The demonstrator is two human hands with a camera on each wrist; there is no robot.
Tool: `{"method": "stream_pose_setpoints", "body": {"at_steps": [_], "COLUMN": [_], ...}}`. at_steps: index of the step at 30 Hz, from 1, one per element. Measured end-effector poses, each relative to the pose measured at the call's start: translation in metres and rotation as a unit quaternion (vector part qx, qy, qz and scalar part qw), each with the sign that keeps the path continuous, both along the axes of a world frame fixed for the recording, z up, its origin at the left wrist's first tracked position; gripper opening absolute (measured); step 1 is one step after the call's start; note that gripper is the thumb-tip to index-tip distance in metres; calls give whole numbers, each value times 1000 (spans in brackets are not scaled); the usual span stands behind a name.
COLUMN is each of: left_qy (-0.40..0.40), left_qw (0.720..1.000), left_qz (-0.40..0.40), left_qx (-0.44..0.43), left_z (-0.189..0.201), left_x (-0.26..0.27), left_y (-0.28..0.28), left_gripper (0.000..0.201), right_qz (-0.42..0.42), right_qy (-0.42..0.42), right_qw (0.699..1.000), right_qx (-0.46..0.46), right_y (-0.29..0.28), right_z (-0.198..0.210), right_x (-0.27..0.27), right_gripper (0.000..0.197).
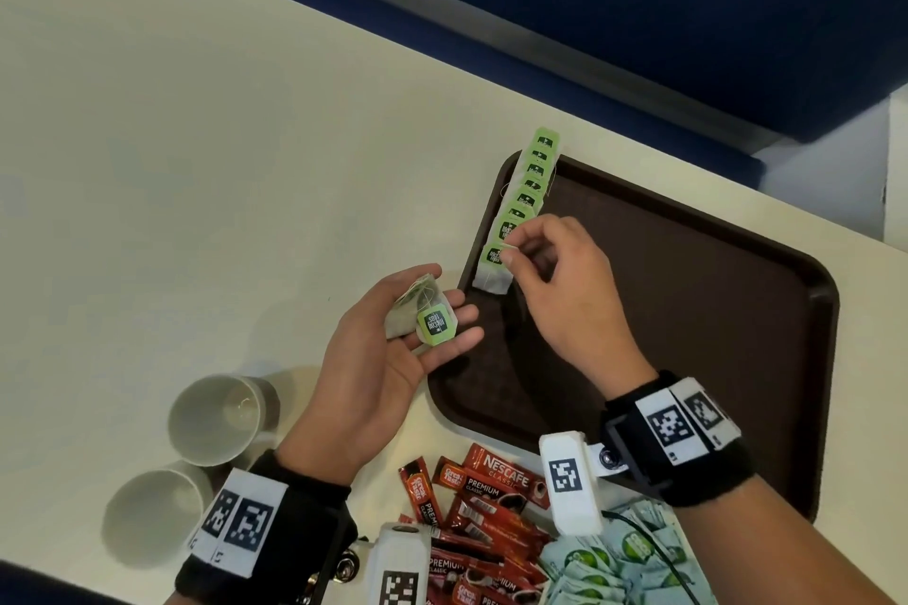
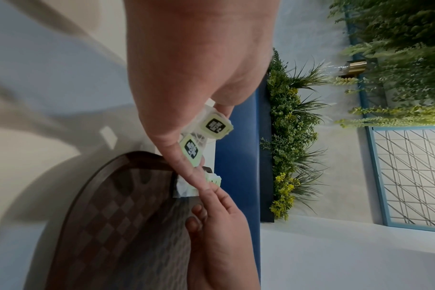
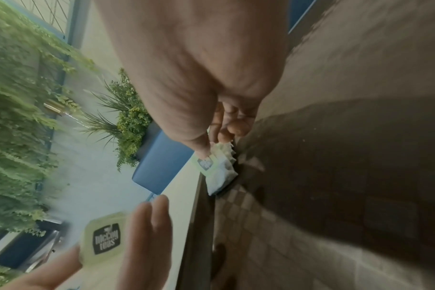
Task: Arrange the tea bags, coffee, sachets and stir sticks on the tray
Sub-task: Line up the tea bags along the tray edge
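A brown tray [image 1: 688, 310] lies on the cream table. Several tea bags [image 1: 533, 182] with green tags stand in an overlapping row along its left rim. My right hand [image 1: 511, 253] pinches the tag of the nearest tea bag [image 1: 491, 280] in that row; in the right wrist view the thumb presses that tea bag [image 3: 219, 172] at the tray [image 3: 335, 196] rim. My left hand [image 1: 454, 305] hovers palm up just left of the tray and holds a small bunch of tea bags [image 1: 408, 310] under the thumb, with two green tags [image 2: 215, 125] showing.
Two paper cups [image 1: 216, 418] [image 1: 152, 516] lie on their sides at the lower left. Red coffee sachets [image 1: 481, 496] and pale green sachets [image 1: 614, 560] are heaped at the near edge below the tray. A blue bench [image 1: 589, 15] runs behind the table.
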State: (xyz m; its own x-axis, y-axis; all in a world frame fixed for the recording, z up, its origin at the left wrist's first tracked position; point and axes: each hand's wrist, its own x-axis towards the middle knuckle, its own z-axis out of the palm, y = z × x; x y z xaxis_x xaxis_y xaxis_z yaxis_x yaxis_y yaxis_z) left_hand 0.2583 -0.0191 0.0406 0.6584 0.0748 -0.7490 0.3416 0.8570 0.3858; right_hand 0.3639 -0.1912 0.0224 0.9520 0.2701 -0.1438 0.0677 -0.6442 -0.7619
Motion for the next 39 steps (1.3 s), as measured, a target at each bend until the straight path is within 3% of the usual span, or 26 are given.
{"method": "stream_pose_setpoints", "body": {"at_steps": [9, 13, 18, 21, 26, 30, 35, 39], "left_qy": [-6, -8, -21, -30, -43, -57, -83, -66], "left_qw": [1000, 1000, 999, 998, 998, 998, 995, 995], "left_qz": [-1, -13, -32, -47, -37, -19, -12, -5], "left_qx": [1, 4, 1, 8, 1, 19, 51, 72], "left_z": [0, 2, 4, 5, 7, 4, 3, -1], "left_x": [-3, -2, 0, 0, -4, -5, -4, -6], "left_y": [1, -1, -8, -12, -17, -22, -24, -21], "left_gripper": [39, 54, 50, 54, 66, 76, 47, 39], "right_qz": [-35, -39, 51, 79, 66, 10, -51, -73], "right_qy": [-26, -44, 45, 81, 73, 71, 148, 186], "right_qw": [999, 998, 996, 993, 995, 997, 985, 967], "right_qx": [1, 26, 49, 34, -29, -6, 79, 157], "right_y": [0, 4, 13, 14, 7, 7, 12, 12], "right_z": [-1, 17, 41, 48, 49, 53, 47, 47], "right_x": [1, -10, -34, -42, -46, -55, -67, -65], "right_gripper": [18, 21, 17, 28, 40, 42, 34, 16]}}
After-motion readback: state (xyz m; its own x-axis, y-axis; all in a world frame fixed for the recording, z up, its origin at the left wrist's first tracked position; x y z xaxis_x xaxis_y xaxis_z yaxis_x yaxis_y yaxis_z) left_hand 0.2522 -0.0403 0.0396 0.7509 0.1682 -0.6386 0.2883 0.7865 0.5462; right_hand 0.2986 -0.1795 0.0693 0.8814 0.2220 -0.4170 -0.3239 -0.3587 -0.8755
